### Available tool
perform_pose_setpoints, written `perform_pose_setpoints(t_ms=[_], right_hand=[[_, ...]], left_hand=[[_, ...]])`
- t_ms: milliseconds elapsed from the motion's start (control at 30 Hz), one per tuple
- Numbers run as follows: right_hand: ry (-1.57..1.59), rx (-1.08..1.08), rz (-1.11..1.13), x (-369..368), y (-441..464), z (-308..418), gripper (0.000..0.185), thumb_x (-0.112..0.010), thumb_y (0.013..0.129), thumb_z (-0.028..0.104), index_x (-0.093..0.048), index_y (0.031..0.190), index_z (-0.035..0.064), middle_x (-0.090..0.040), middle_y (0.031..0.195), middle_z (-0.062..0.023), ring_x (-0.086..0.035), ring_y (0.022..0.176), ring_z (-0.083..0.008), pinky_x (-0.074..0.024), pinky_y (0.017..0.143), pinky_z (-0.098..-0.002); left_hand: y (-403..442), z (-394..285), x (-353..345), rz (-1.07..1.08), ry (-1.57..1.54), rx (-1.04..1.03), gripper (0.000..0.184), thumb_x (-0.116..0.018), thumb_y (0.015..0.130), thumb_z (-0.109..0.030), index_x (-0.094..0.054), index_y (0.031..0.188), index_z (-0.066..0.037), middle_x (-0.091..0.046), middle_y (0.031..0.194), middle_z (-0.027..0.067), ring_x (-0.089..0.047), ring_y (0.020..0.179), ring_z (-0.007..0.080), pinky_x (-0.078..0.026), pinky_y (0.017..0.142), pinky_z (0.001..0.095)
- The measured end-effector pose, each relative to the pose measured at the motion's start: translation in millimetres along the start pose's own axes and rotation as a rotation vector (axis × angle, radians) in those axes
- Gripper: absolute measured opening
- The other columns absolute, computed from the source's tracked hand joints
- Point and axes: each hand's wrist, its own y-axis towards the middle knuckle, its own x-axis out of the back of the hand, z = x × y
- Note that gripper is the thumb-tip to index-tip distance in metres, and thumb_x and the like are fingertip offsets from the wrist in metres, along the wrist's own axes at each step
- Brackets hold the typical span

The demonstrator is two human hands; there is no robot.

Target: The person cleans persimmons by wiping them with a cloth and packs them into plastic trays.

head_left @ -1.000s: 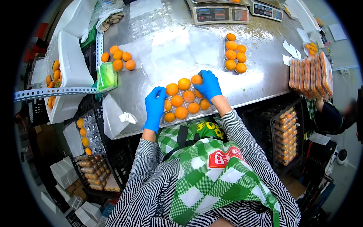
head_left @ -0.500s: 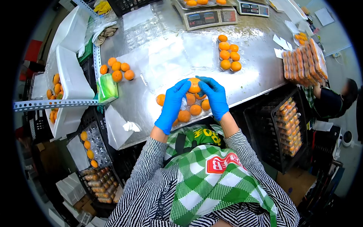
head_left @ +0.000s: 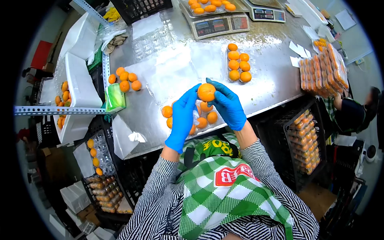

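Between the fingertips of my left hand and my right hand is one mandarin, raised over the steel table. Both hands wear blue gloves and are closed on the fruit from its two sides. A whitish scrap shows by my left palm; whether I grip it is unclear. Under and around my hands lie several loose mandarins, some partly hidden by the gloves. Beyond my right hand, a clear plastic tray holds several mandarins in two rows.
More loose mandarins lie at left beside a green-and-white packet. Two scales stand at the back, one bearing a filled tray. At right, another person's hand touches stacked fruit packs. A black crate holds packed fruit below.
The mandarin in my hands has turned and now shows more of its face. My right hand has shifted slightly right and down, and the view has moved a little.
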Motion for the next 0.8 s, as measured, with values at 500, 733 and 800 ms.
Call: perform_pose_setpoints(t_ms=[500, 733, 800], right_hand=[[-0.12, 0.066, 0.17, 49.5, 10.0, 51.7, 0.061, -0.064, 0.079, -0.004, -0.041, 0.134, 0.004, -0.05, 0.127, -0.0065, -0.056, 0.101, -0.012, -0.0467, 0.091, -0.0264], [0.25, 0.004, 0.328, 67.1, 20.6, 44.9, 0.059, -0.064, 0.083, 0.007, -0.038, 0.135, 0.003, -0.05, 0.129, -0.0099, -0.058, 0.095, -0.0149, -0.049, 0.083, -0.0269], [0.394, -0.032, 0.392, 69.9, 22.4, 43.4, 0.059, -0.064, 0.084, 0.012, -0.037, 0.136, 0.0026, -0.051, 0.126, -0.0109, -0.058, 0.091, -0.0148, -0.049, 0.079, -0.0264]], left_hand=[[11.9, 1.9, -89.1, -0.336, 0.157, -0.215, 0.037, -0.064, 0.086, -0.016, -0.058, 0.12, -0.003, -0.063, 0.089, 0.0047, -0.05, 0.069, 0.0037, -0.042, 0.061, 0.0177], [17.5, -5.2, -94.4, -0.451, 0.22, -0.29, 0.02, -0.055, 0.091, -0.013, -0.064, 0.101, 0.002, -0.065, 0.086, 0.0056, -0.054, 0.066, 0.0084, -0.045, 0.062, 0.0214], [18.7, -8.9, -85.9, -0.491, 0.16, -0.229, 0.018, -0.055, 0.091, -0.013, -0.064, 0.094, 0.003, -0.065, 0.084, 0.0055, -0.054, 0.067, 0.0082, -0.045, 0.061, 0.0214]])
